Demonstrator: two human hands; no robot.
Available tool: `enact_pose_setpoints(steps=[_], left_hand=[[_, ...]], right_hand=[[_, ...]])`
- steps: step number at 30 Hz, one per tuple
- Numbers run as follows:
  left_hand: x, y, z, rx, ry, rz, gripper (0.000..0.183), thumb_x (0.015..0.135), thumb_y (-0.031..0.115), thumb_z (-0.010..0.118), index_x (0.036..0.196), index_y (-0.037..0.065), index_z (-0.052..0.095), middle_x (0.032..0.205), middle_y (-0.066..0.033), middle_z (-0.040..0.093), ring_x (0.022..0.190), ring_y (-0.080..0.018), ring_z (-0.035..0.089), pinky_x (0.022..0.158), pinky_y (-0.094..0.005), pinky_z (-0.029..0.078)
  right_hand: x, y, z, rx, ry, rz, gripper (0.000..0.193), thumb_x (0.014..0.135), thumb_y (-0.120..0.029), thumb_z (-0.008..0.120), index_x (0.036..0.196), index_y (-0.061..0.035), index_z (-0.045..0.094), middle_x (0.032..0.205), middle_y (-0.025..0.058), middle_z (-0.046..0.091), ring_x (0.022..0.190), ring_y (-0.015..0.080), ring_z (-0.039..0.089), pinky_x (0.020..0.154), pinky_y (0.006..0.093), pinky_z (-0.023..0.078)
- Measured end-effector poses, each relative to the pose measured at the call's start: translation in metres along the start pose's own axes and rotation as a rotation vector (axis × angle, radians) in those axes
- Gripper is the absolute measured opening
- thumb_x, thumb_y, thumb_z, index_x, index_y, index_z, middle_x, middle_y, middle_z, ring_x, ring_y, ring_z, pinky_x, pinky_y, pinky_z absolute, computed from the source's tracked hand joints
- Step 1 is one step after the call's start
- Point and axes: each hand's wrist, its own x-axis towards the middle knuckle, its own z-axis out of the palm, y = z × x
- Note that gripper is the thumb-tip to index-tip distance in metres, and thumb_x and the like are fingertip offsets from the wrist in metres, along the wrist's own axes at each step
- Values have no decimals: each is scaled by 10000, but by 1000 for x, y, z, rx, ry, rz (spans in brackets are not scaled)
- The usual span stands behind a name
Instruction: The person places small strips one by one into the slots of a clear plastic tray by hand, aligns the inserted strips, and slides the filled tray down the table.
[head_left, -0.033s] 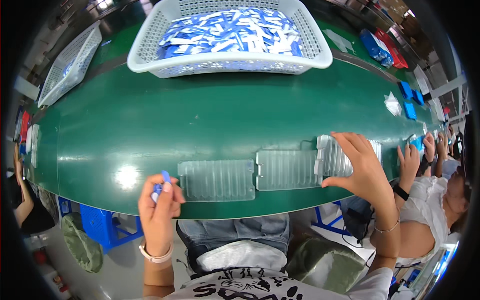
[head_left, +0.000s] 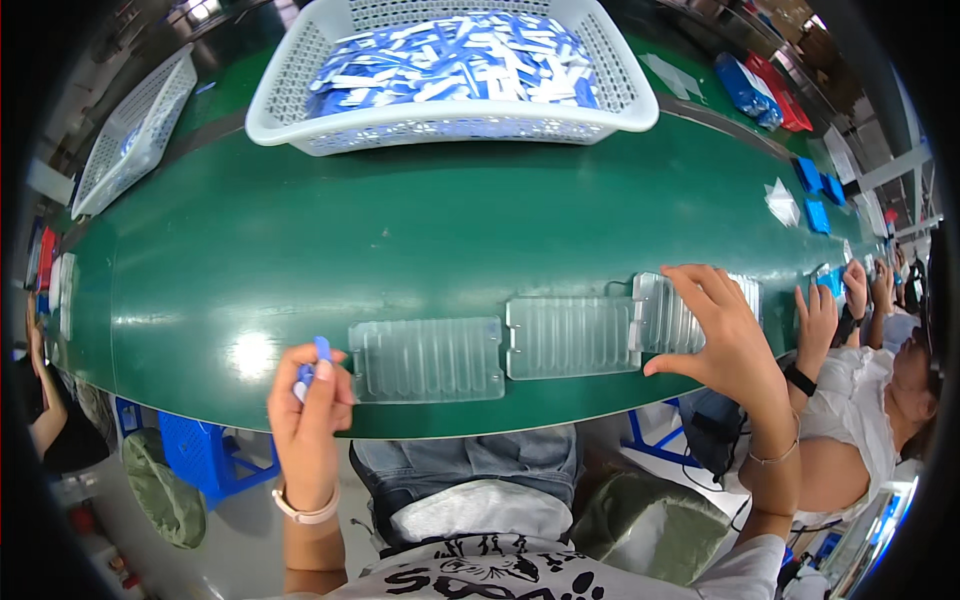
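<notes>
My left hand [head_left: 312, 400] is closed at the table's near edge, pinching small blue-and-white plastic pieces [head_left: 305, 378]; one blue end sticks up past the fingertips. Just right of it lies a clear ribbed plastic tray [head_left: 427, 360]. A second clear tray [head_left: 572, 338] rests beside that one, and a third clear tray [head_left: 655, 315] meets its right edge. My right hand [head_left: 725, 335] spans this third tray, fingertips on the far edge and thumb at the near edge. The hand hides part of that tray.
A white perforated basket [head_left: 450, 130] heaped with blue-and-white pieces stands at the far side of the green table [head_left: 400, 230]. Another white basket [head_left: 140, 150] is at far left. At right are blue packets [head_left: 818, 215] and a co-worker's hand [head_left: 818, 325]. A blue stool [head_left: 195, 455] stands below left.
My left hand has shifted slightly left, away from the nearest tray. My right hand stays at the third tray. The whole view has moved a little.
</notes>
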Motion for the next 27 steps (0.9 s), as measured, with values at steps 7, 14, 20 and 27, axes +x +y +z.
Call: enact_pose_setpoints(steps=[7,14,20,27], left_hand=[[18,7,6,576,-99,264,96,939,76,490,974,5,545,735,-31,570,624,-62,475,563,-201,372],[18,2,12,810,-189,430,87,927,11,474,982,-10,538,932,-124,641,713,-187,591,658,-265,451],[18,3,12,896,-197,532,115,913,-29,458,1007,-18,524,1011,-148,628,846,-236,616,760,-297,475],[19,4,15,938,-171,435,134,907,-43,442,1018,-25,516,1038,-151,625,880,-245,615,796,-310,474]], right_hand=[[-21,7,5,36,-52,87,891,520,-395,819,1230,26,484,1117,142,489,990,335,499,866,410,421],[-26,10,7,-40,-50,123,889,531,-424,797,1239,14,486,1111,147,487,974,336,493,860,417,420],[-21,10,3,-101,-61,40,885,565,-486,742,1231,42,496,1089,132,487,953,303,479,871,396,389],[-20,11,6,-96,-82,53,895,547,-444,785,1253,18,489,1121,137,482,1009,325,471,895,420,395]])
